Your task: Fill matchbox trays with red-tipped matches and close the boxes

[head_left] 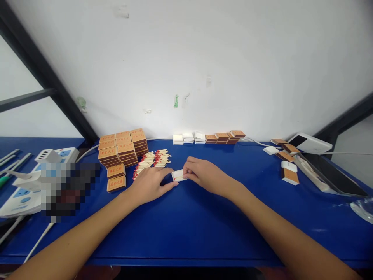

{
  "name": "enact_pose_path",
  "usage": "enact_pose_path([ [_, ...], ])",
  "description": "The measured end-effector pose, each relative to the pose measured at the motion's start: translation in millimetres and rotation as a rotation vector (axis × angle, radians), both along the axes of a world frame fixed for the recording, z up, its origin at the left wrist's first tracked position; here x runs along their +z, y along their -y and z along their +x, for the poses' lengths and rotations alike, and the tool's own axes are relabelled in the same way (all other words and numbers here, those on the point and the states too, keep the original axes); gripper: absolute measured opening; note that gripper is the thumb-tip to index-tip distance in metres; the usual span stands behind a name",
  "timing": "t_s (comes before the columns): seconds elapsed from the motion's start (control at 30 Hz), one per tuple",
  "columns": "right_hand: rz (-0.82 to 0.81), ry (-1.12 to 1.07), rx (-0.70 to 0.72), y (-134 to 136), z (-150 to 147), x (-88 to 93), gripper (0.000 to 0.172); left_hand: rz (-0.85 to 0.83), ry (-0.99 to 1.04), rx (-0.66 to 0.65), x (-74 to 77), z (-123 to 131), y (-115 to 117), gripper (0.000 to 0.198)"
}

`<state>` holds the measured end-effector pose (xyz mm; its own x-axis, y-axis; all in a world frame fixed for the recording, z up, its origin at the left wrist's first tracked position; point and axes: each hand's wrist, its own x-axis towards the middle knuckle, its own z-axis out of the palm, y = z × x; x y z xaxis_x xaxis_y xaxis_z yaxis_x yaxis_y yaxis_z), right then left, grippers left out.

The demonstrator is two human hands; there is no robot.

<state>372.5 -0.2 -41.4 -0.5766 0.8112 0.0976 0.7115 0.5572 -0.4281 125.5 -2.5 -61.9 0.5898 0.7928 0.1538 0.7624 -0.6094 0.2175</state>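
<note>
A small white matchbox tray (178, 175) lies on the blue table between my hands, with a few matches showing inside. My left hand (151, 184) is at the tray's left end, thumb and index finger apart on either side of it. The fingers of my right hand (201, 173) are pinched together at the tray's right end; what they hold is too small to make out. Red-tipped matches (161, 158) lie in piles just beyond my left hand. Stacked matchboxes (125, 149) stand to the left of the matches.
White trays (188, 137) and brown matchbox sleeves (225, 137) line the wall. At the right lie loose sleeves (290, 175), a white device (310, 143) and a dark tablet (332, 175). A power strip (29, 198) with cables occupies the left side of the blue table (204, 229).
</note>
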Motion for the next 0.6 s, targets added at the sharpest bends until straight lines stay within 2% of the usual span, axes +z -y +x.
enact_pose_path([
  [0.17,-0.004,-0.022,0.027,-1,-2,-3.2,0.007,0.010,0.003,-0.003,5.2,-2,0,0.040],
  [0.3,-0.093,-0.291,0.006,-7,1,-2.1,0.006,0.030,0.033,-0.026,9.0,-7,-2,0.041],
  [0.4,-0.067,-0.452,-0.111,-18,-1,-4.5,0.012,0.121,0.075,0.032,13.1,-15,-9,0.042],
  [0.5,-0.016,-0.407,-0.195,-29,-12,-6.6,0.012,0.240,0.096,0.117,20.5,-26,-19,0.042],
  [0.6,-0.042,-0.323,-0.102,-30,-31,-6.0,0.008,0.337,0.104,0.194,29.1,-38,-27,0.045],
])
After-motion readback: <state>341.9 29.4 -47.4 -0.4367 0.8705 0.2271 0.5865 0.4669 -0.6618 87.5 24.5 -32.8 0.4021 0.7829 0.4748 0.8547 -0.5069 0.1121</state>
